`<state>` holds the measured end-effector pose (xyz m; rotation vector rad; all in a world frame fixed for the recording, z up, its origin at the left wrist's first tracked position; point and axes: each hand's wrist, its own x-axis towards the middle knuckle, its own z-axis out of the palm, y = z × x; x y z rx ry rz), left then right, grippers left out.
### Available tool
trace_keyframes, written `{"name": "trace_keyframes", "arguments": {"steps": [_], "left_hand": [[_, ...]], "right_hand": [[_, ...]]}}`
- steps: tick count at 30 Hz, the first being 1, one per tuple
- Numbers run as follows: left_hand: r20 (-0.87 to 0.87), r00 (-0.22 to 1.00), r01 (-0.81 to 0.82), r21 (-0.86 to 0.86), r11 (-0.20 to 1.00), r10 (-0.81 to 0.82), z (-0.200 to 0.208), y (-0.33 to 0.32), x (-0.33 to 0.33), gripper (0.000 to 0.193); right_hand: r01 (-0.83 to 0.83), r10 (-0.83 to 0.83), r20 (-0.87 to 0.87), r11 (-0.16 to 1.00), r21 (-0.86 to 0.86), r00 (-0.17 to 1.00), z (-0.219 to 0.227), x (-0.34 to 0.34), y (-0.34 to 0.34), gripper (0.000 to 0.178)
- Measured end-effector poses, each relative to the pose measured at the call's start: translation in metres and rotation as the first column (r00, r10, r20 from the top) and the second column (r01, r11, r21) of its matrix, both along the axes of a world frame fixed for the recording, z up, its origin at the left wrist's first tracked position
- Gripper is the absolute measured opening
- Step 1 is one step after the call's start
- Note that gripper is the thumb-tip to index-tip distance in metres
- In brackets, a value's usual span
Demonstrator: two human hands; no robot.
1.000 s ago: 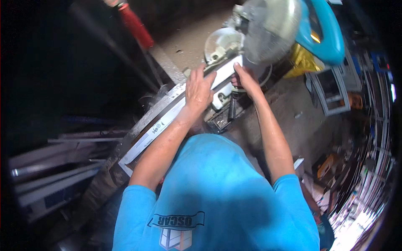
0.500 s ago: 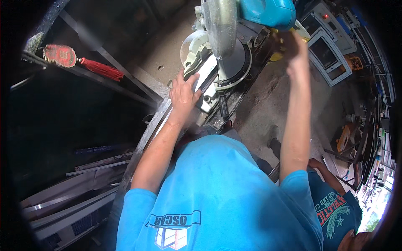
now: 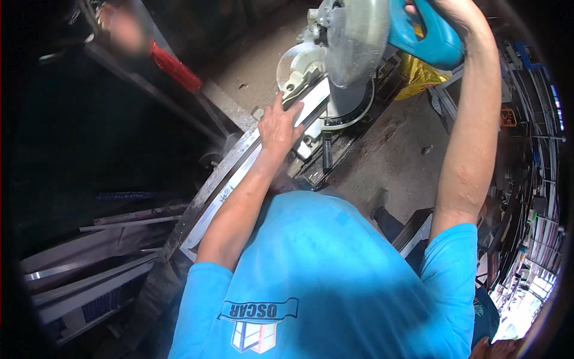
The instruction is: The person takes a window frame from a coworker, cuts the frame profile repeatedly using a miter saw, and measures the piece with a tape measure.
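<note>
My left hand [image 3: 278,127] lies with fingers spread on a long white profile [image 3: 314,102], pressing it along the fence of a miter saw. The profile runs back under my left forearm toward the lower left. At the top edge my right hand [image 3: 463,15] is closed round the teal handle [image 3: 441,45] of the saw; part of the hand is cut off by the frame, and a fingertip shows inside the handle's loop. The saw's blade guard [image 3: 357,45] stands raised above the round grey turntable [image 3: 353,110], to the right of my left hand.
A metal bench rail [image 3: 197,206] runs beside the profile. Several long profiles [image 3: 95,287] are stacked at lower left. A red tassel [image 3: 176,69] hangs at upper left. Behind the saw sits a yellow bag [image 3: 421,75]. Another person's dark shirt [image 3: 487,314] shows at lower right.
My right hand has gone from beside the saw up onto its teal handle. My left hand stays on the profile. The view has shifted, and the other person is now mostly out of it.
</note>
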<state>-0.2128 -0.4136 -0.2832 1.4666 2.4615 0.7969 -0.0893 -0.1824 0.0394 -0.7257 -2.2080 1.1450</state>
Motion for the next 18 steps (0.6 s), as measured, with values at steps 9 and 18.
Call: {"name": "trace_keyframes", "arguments": {"steps": [9,18], "left_hand": [[-0.018,1.0,0.003,0.015,1.0,-0.003,0.0,0.002,0.001,0.062],[0.003,1.0,-0.003,0.0,1.0,0.003,-0.001,0.001,0.003,0.063]], "right_hand": [[0.058,-0.057,-0.018,0.996,0.061,0.998,-0.009,0.0,0.012,0.025],[0.194,-0.169,0.316,0.98,-0.05,0.934,-0.018,0.019,0.044,0.041]]}}
